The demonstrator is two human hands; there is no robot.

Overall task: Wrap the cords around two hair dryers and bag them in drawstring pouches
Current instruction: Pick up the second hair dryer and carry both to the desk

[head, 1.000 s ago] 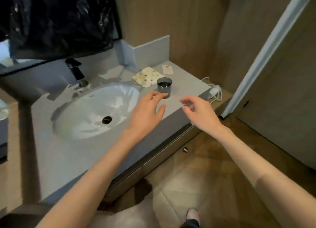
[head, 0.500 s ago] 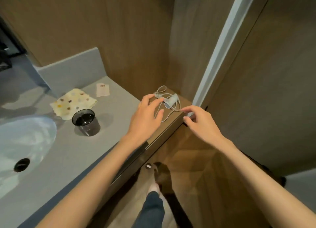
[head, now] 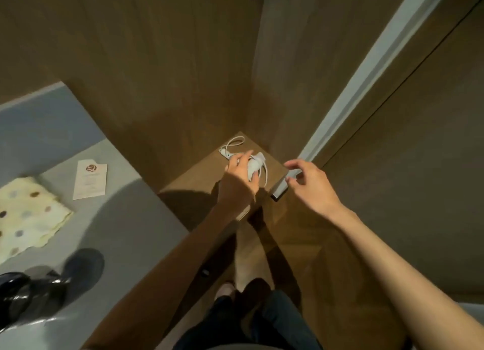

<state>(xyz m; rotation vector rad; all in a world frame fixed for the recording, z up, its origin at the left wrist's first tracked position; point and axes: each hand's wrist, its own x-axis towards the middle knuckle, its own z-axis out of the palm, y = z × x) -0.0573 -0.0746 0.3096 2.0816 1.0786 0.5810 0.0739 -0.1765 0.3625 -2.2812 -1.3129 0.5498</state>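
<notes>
A small white hair dryer point(head: 256, 165) lies on a low wooden ledge point(head: 199, 176) in the corner, to the right of the grey counter. Its white cord point(head: 234, 143) loops loosely behind it toward the wall. My left hand point(head: 237, 178) is down on the dryer, with fingers on its far side and thumb on its near side, taking hold of the body. Hovering just right of the ledge, my right hand point(head: 310, 184) has its fingers loosely spread and holds nothing. No pouch and no second dryer are in view.
The grey counter point(head: 125, 218) carries a dotted cloth point(head: 26, 213), a white card point(head: 90, 179) and a dark cup point(head: 28, 292) at lower left. Wooden walls close the corner. A white door frame point(head: 366, 79) runs up on the right. My legs stand below.
The view has swung right from the sink to the corner ledge. My left hand has come down onto the hair dryer, and my right hand has followed to the ledge's right edge.
</notes>
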